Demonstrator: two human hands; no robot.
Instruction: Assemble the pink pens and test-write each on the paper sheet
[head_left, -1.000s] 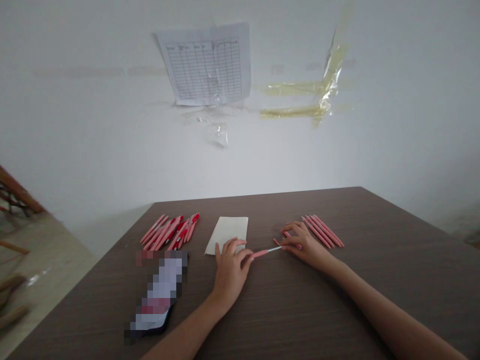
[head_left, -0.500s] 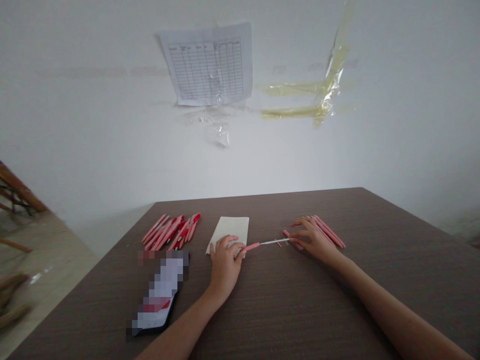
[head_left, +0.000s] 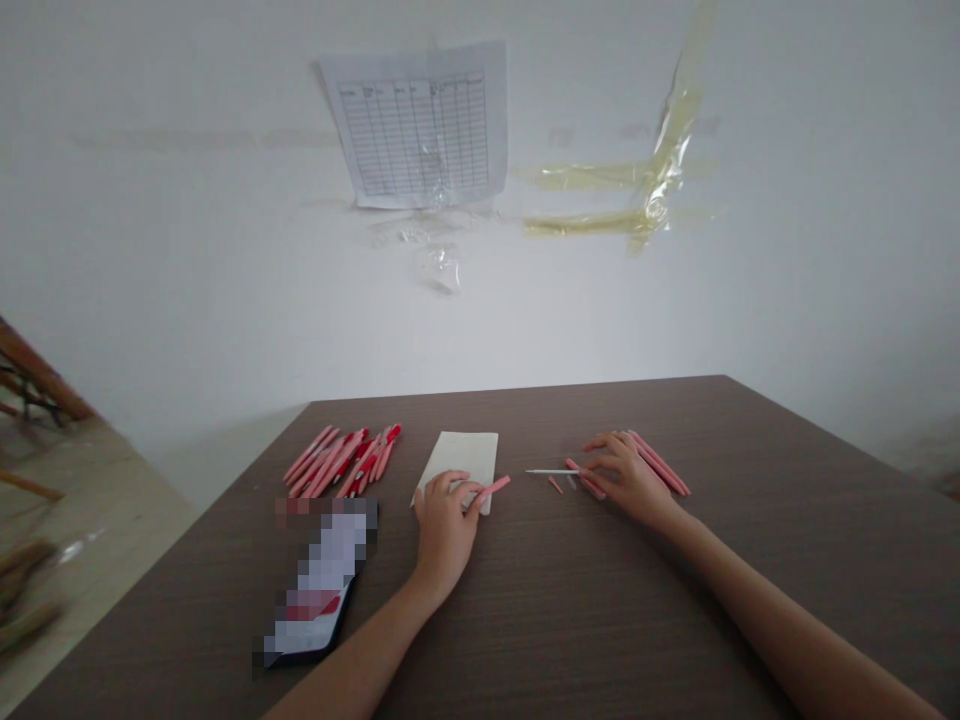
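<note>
My left hand [head_left: 448,520] pinches a short pink pen barrel [head_left: 496,486] between thumb and forefinger, over the near edge of a cream paper pad [head_left: 463,452]. Facing it, my right hand [head_left: 621,475] grips a thin white pen refill [head_left: 551,471] whose tip points left. A gap separates refill and barrel. Under and beside my right fingers lie a pink pen part [head_left: 595,488] and a tiny orange-pink piece [head_left: 555,485]. Several long pink pen barrels [head_left: 661,465] rest beyond my right hand, partly covered by it.
A pile of pink and red pens [head_left: 341,463] lies at the table's left. Nearer to me is a phone [head_left: 319,590], its screen pixelated. The brown table [head_left: 540,620] meets a white wall bearing a taped printed sheet [head_left: 424,125].
The refill has come free of the barrel in my left hand. A gap now shows between them; the refill's tip and the barrel's end have both risen slightly.
</note>
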